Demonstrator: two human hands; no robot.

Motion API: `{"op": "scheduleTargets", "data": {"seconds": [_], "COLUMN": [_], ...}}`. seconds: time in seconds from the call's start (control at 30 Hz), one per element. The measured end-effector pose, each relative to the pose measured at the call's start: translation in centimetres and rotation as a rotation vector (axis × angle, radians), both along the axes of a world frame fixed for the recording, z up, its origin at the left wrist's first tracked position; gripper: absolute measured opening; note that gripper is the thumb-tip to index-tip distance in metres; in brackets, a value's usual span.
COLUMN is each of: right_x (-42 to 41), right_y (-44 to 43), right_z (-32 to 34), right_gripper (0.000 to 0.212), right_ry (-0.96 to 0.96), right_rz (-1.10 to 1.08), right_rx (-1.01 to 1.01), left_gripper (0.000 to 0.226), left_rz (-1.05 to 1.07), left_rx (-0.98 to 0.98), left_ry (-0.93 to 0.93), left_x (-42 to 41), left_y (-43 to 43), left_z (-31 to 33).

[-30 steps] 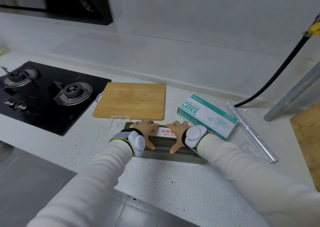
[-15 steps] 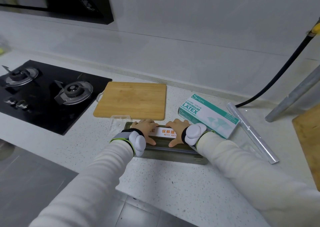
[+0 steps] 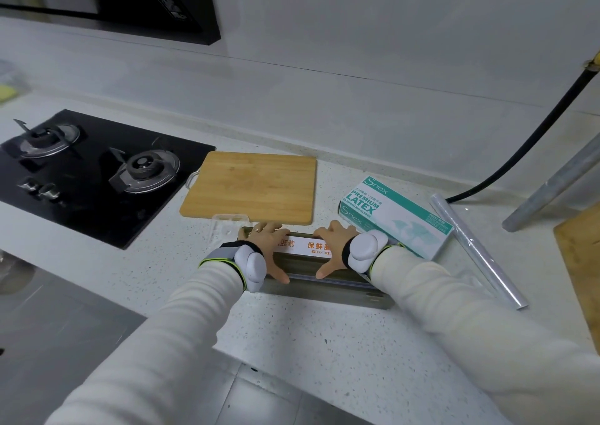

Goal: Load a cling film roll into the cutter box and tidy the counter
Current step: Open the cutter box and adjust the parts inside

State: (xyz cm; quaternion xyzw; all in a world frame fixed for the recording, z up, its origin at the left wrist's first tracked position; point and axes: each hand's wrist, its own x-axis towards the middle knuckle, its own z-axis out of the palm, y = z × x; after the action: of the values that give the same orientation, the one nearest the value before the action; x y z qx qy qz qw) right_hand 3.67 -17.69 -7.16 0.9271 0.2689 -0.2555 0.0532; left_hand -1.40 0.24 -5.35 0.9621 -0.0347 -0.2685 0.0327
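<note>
Left hand: laid palm-down on the left part of the cutter box, fingers spread flat over its far edge, thumb stretched toward the near edge; nothing is clamped.
Right hand: laid flat on the box just right of the middle, fingers apart and reaching the far edge, thumb pointed down the front face; nothing is clamped.
Wrists: a white padded band with a dark, yellow-edged strap is worn on each, over cream sleeves.
Cutter box: lying lengthwise on the speckled counter near its front edge; a white label with orange characters is seen between the hands.
Cling film roll: lying loose on the counter to the right, slanted, well apart from both hands.
Glove box: green and white, just behind the right end of the cutter box.
Cutting board: wooden, just behind the left hand.
Clear plastic piece: lying at the board's near edge.
Gas hob: black, set into the counter at far left.
</note>
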Motion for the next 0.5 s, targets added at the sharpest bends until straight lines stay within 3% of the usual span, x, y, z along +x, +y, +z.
{"op": "scheduleTargets", "data": {"seconds": [0.1, 0.2, 0.5], "right_x": [-0.3, -0.9, -0.5], "right_y": [0.2, 0.4, 0.4], "right_z": [-0.1, -0.4, 0.4], "right_gripper": [0.115, 0.123, 0.111], "right_ry": [0.028, 0.028, 0.075], "right_rz": [0.033, 0.066, 0.038], "right_rx": [-0.051, -0.106, -0.024], "left_gripper": [0.117, 0.114, 0.107], "left_rz": [-0.025, -0.017, -0.039], "left_rx": [0.085, 0.059, -0.039], "left_ry": [0.037, 0.044, 0.005], "left_x": [-0.5, -0.7, -0.2], "left_y": [0.1, 0.3, 1.5], "left_z": [0.0, -0.1, 0.4]}}
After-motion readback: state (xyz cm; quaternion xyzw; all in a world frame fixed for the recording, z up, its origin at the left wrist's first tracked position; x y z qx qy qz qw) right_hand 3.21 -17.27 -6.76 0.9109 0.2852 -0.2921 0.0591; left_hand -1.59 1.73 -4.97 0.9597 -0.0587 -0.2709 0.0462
